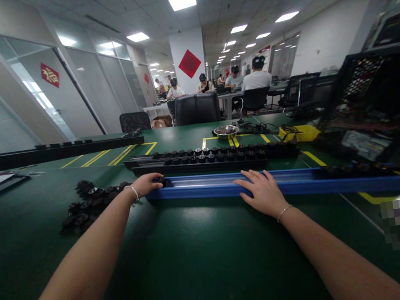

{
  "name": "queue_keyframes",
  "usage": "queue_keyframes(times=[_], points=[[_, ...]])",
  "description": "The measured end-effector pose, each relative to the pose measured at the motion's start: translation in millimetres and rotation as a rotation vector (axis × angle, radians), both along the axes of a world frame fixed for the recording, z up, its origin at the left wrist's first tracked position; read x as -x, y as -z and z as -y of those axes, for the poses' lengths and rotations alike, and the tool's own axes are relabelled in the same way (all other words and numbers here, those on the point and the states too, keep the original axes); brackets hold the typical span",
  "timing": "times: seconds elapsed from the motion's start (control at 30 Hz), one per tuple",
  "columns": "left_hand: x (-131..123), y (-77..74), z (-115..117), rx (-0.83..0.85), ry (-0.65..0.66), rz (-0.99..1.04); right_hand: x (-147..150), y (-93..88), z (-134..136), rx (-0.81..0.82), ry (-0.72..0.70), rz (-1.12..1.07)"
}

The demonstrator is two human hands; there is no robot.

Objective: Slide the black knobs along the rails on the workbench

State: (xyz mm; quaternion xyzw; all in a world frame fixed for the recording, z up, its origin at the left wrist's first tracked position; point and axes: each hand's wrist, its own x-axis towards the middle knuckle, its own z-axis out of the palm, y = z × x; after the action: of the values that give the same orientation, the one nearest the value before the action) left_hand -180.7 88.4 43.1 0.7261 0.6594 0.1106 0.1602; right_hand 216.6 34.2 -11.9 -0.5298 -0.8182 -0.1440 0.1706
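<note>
Blue channel (pixel 198 191): lying lengthwise across the green table (pixel 202 265) in front of you, spanning 9 to 3; I'm taking its middle as clock centre, with 12 pointing away from you.
Left hand (pixel 144 185): at 9, by the channel's left end; you're pinching a small black part (pixel 162 181) between thumb and fingertips. Part is hiding partly behind them, so can't tell whether it's touching the channel floor.
Right hand (pixel 265 193): near centre, palm down, fingers spreading over the near wall; you're gripping nothing with it, apparently steadying the channel.
Channel fill: row of black parts (pixel 353 170) sitting inside toward 3; stretch between your hands is showing shiny floor.
Loose pile (pixel 90 204): more black pieces lying at 9, past the left end, beside your left forearm.
Black rails (pixel 206 166): lying at 11, just behind the channel, carrying rows of dark parts.
Step in hand: looks like you're placing or sliding the part at the left end.
Next move: probably calling for squaring the part to the channel, bracing with the right, releasing once it's sitting flat.
</note>
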Motion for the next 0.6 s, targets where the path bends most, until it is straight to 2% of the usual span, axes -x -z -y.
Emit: queue_keyframes(times=[0.6], points=[[23.1, 7.0, -0.8, -0.046, -0.069, 0.095, 0.0, 1.4, -0.4, -0.012, -0.003, -0.005]])
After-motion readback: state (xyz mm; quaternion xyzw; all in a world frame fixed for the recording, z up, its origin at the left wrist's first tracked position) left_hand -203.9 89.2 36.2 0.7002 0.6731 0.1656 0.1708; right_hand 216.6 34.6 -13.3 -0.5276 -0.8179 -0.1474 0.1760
